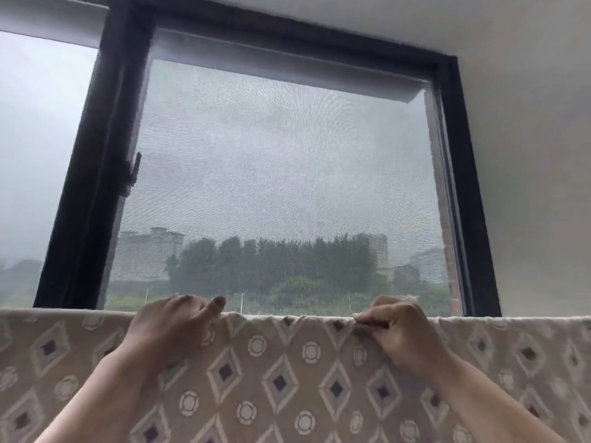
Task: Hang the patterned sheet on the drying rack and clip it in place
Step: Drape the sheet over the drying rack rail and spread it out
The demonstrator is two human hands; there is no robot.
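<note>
The patterned sheet (pixel 287 372), beige with diamonds and white rings, hangs across the whole width at the bottom of the head view, its top edge folded over a hidden rail. My left hand (pixel 169 327) lies over that top edge left of centre, fingers curled over the fold. My right hand (pixel 399 327) pinches the top edge right of centre, thumb and fingers closed on the fabric. The rack itself is covered by the sheet. No clip shows.
A large window with a dark frame (pixel 96 187) and a mesh screen (pixel 281 187) stands right behind the sheet. A handle (pixel 132 174) sits on the frame's left upright. White wall (pixel 527 187) fills the right side.
</note>
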